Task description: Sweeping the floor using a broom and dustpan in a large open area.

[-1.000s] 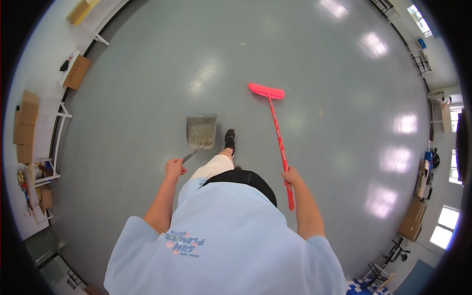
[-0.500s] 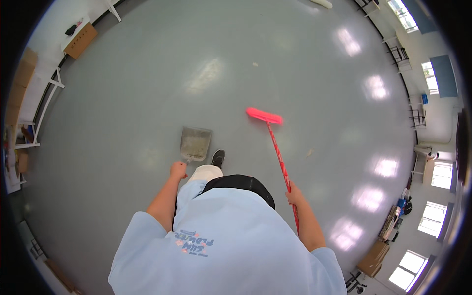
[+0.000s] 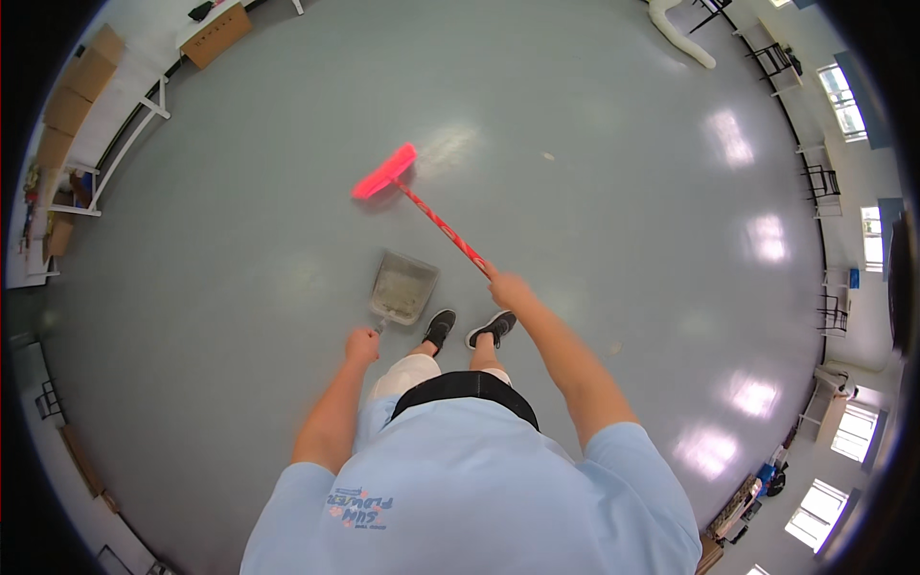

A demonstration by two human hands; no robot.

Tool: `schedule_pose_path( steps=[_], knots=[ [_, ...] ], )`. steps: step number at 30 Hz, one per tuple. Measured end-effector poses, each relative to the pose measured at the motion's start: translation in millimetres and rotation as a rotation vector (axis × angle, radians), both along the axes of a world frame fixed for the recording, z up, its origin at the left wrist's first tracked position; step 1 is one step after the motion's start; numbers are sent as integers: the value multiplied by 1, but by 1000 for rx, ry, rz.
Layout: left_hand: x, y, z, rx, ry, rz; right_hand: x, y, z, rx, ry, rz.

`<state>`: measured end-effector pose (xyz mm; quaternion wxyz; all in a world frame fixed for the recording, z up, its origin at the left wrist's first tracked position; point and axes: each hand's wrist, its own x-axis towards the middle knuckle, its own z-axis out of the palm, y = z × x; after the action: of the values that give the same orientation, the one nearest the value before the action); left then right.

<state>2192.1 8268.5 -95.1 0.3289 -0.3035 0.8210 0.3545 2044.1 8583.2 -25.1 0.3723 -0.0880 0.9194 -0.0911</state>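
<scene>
My left hand (image 3: 362, 346) is closed round the handle of a grey dustpan (image 3: 403, 290). The pan lies ahead of my left shoe, with some dirt or stains visible inside it. Out in front, my right hand (image 3: 509, 291) grips a broom (image 3: 440, 224) by its red patterned stick. Its bright pink-red head (image 3: 385, 172) is beyond the dustpan, up and to the left of my right hand, slightly blurred. Whether the bristles touch the floor I cannot tell.
Small pale scraps lie on the grey floor, one ahead (image 3: 547, 155) and one to the right (image 3: 614, 349). White-legged tables and cardboard boxes (image 3: 217, 34) line the left wall. A thick pale hose (image 3: 685, 40) lies far right; chairs (image 3: 822, 180) stand along the right wall.
The broom head has swung from the right to the far left, beyond the dustpan. My right arm has reached forward. Both shoes now show, and the view has shifted.
</scene>
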Motion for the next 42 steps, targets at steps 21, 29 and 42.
schedule_pose_path(
  steps=[21, 29, 42],
  knots=[
    [4, 15, 18, 20, -14, -1, 205, 235, 5, 322, -161, -577],
    [-23, 25, 35, 35, 13, -187, 381, 242, 46, 107, -71, -914],
    [-130, 130, 39, -155, 110, -931, 202, 270, -26, 84, -109, -936]
  ],
)
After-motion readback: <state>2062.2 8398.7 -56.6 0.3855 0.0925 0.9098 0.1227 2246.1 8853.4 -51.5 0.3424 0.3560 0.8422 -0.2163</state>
